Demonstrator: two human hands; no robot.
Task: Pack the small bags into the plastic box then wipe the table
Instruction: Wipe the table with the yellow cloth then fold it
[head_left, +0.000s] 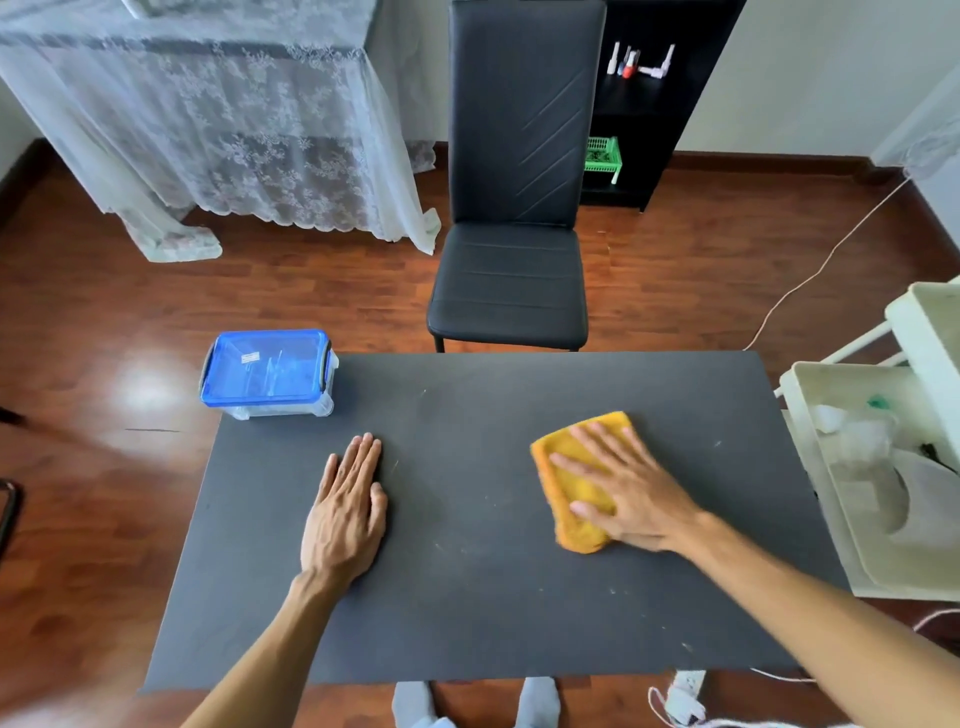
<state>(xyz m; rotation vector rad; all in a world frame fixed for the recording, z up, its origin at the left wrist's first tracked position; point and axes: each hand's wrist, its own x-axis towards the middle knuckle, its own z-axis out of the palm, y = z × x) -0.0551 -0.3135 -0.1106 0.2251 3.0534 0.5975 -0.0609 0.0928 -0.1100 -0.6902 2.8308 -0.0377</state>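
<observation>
We press our right hand (618, 486) flat on a folded yellow cloth (576, 483), fingers spread and straight, palm down; the cloth lies under the fingers and palm on the right half of the dark table (467, 571), with its edges showing past the fingertips and below the thumb. Our left hand (345, 512) rests flat on the bare table left of centre, fingers straight and together, holding nothing, well apart from the cloth. The plastic box (267, 374) stands at the far left corner of the table, beyond the left hand's fingertips and not touching them; its blue lid is on, and we cannot make out its contents clearly. A black chair (514, 208) stands past the far edge of the table, and a white cart (883, 441) is just beside the table's right edge.
</observation>
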